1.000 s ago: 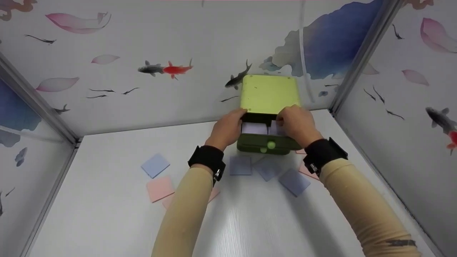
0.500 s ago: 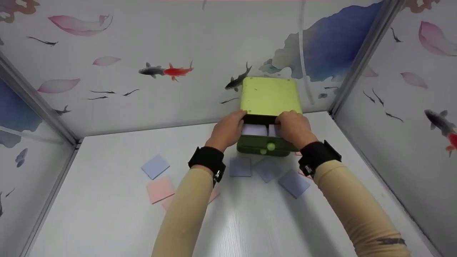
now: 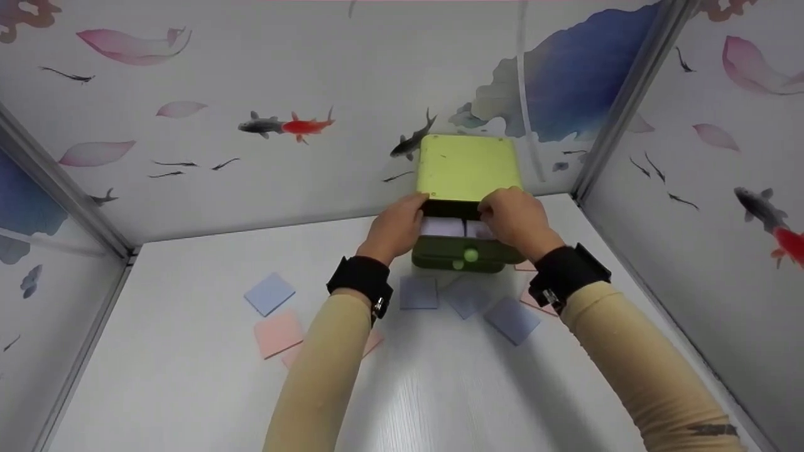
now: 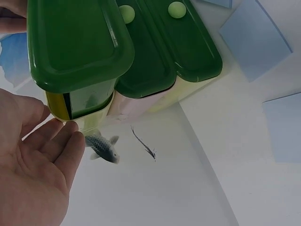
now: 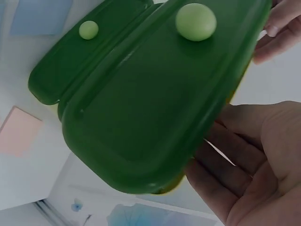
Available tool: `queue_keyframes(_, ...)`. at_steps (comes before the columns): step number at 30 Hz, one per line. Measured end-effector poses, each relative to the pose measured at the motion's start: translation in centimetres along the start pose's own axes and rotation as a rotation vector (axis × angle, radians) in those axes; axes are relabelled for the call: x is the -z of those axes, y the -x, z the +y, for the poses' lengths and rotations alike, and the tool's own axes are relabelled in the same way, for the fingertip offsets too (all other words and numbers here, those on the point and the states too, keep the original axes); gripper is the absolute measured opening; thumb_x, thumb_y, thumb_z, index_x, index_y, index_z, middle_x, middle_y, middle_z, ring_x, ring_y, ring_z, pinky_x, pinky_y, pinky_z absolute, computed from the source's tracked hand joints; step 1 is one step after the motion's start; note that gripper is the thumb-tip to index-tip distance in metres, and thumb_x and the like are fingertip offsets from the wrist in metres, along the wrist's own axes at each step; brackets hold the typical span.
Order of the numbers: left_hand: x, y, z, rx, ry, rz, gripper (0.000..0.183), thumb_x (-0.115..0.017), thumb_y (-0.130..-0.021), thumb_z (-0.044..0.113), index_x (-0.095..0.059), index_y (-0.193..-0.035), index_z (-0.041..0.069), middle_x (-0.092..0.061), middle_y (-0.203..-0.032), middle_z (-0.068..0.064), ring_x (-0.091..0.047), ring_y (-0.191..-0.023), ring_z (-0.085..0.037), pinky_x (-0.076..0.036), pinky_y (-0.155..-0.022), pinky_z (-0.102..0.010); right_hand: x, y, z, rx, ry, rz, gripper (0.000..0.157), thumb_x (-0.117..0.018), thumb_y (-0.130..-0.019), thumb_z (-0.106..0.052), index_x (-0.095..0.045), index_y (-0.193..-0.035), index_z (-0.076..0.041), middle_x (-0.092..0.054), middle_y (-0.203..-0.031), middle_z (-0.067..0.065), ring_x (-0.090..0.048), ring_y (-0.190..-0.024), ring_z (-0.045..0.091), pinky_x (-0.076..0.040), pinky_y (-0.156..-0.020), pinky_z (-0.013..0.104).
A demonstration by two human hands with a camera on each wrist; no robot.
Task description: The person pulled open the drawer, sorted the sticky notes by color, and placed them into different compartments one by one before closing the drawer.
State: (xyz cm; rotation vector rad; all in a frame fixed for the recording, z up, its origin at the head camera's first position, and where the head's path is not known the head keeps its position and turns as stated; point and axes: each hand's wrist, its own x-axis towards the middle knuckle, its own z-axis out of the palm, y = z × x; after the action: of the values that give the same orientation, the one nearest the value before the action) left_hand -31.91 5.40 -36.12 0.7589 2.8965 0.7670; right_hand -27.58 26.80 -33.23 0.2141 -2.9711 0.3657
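A light-green drawer cabinet (image 3: 469, 166) stands at the back of the table. Its uppermost drawer (image 4: 80, 42) is pulled out, and pale lilac contents (image 3: 443, 226) show inside on both sides of a dark divider. My left hand (image 3: 394, 230) grips the cabinet's left front corner, thumb near the top edge, with fingertips against the side. At the right end of the open drawer is my right hand (image 3: 518, 220), fingers bent over the opening; its fingertips are hidden, and I cannot tell whether they pinch anything. Two lower drawers (image 4: 181, 42) with round green knobs are closed.
Several blue square tiles (image 3: 512, 320) lie before the cabinet, with one more blue tile (image 3: 269, 294) at the left. Pink tiles (image 3: 278, 334) lie near my left forearm and others under my right wrist. Patterned walls (image 3: 301, 188) enclose the back and sides.
The pale piece by my right fingers stood higher one second ago and now sits lower in the drawer. My right hand dipped, then rose slightly. My left hand keeps its place.
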Motion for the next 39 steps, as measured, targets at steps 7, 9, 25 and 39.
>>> queue_keyframes(7, 0.1, -0.1, -0.2, 0.001, 0.007, -0.023, 0.045, -0.034, -0.107, 0.017, -0.034, -0.152, 0.012, -0.037, -0.157, -0.006, -0.034, -0.146, -0.022, -0.027, -0.120, -0.035, 1.2, 1.1, -1.4, 0.019, -0.028, 0.024, 0.021, -0.063, -0.094, -0.014, -0.074, -0.109, -0.006, -0.073, -0.105, 0.015, -0.068, -0.097, 0.034, -0.054, -0.084, 0.051)
queue_keyframes(9, 0.1, -0.1, -0.2, 0.003, 0.005, -0.031, 0.045, -0.034, -0.107, 0.017, -0.034, -0.152, 0.012, -0.036, -0.157, -0.006, -0.033, -0.146, -0.022, -0.027, -0.120, -0.035, 1.4, 1.6, -1.9, 0.021, -0.035, 0.026, 0.020, -0.064, -0.093, -0.016, -0.075, -0.107, -0.007, -0.074, -0.103, 0.013, -0.068, -0.095, 0.033, -0.055, -0.082, 0.050)
queue_keyframes(25, 0.0, 0.1, -0.2, 0.020, -0.023, -0.058, 0.048, -0.028, -0.107, 0.012, -0.028, -0.154, 0.013, -0.029, -0.161, -0.005, -0.027, -0.149, -0.020, -0.023, -0.122, -0.033, -4.5, 7.2, -2.7, 0.041, -0.222, -0.074, 0.017, -0.066, -0.092, -0.023, -0.076, -0.086, -0.011, -0.070, -0.075, 0.002, -0.058, -0.063, 0.011, -0.047, -0.059, 0.028)
queue_keyframes(39, 0.0, 0.1, 0.3, 0.016, -0.029, -0.062, 0.052, -0.030, -0.103, 0.005, -0.028, -0.155, 0.014, -0.028, -0.161, -0.005, -0.026, -0.149, -0.020, -0.023, -0.122, -0.033, -7.6, 7.0, 0.2, -0.100, -0.425, 0.002, 0.036, -0.061, -0.096, -0.030, -0.064, -0.069, -0.008, -0.036, -0.055, -0.005, -0.036, -0.053, 0.012, -0.029, -0.052, 0.026)
